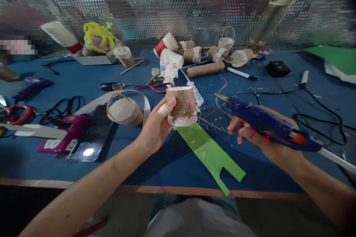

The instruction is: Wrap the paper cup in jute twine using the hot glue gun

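My left hand (158,124) is closed around a paper cup (182,103) wound with brown twine over most of its side. A white band with reddish marks shows at the cup's lower end. In my right hand (250,133) is a blue hot glue gun (258,120), its nozzle pointing left toward the cup and a white glue stick out of its back end. A strand of twine (213,126) runs from the cup to my right fingers, which seem to pinch it. Beneath the cup lies a green paper strip (207,152) with a notched end.
Left on the blue table (133,166) are a twine-handled cup (125,110), a phone (91,137) and a magenta glue gun (66,133). Red-handled scissors (161,88), a twine roll (205,69) and several cups lie behind. A black cable (328,107) trails at right. Perforated metal mesh (144,3) stands behind.
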Demonstrator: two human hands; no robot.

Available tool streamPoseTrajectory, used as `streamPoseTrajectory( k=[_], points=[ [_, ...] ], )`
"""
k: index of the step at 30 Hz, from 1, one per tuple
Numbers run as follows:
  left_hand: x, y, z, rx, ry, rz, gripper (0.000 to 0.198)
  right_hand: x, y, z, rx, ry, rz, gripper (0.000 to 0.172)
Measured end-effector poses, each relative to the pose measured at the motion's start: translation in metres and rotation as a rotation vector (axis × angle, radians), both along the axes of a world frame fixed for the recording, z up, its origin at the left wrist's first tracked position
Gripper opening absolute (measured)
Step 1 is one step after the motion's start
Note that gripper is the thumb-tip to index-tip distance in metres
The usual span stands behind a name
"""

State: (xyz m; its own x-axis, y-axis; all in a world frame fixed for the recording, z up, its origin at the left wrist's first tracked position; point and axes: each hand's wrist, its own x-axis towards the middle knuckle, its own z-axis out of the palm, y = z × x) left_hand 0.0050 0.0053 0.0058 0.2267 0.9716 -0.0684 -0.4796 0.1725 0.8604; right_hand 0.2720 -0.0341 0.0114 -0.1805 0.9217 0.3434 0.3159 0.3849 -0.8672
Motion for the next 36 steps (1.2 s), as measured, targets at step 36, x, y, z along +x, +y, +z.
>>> streamPoseTrajectory(
  k=[36],
  points=[
    [-0.001,-0.003,-0.008,0.127,0.088,0.006,0.038,-0.011,-0.001,0.0,0.175,-0.328,0.228,0.025]
  ],
)
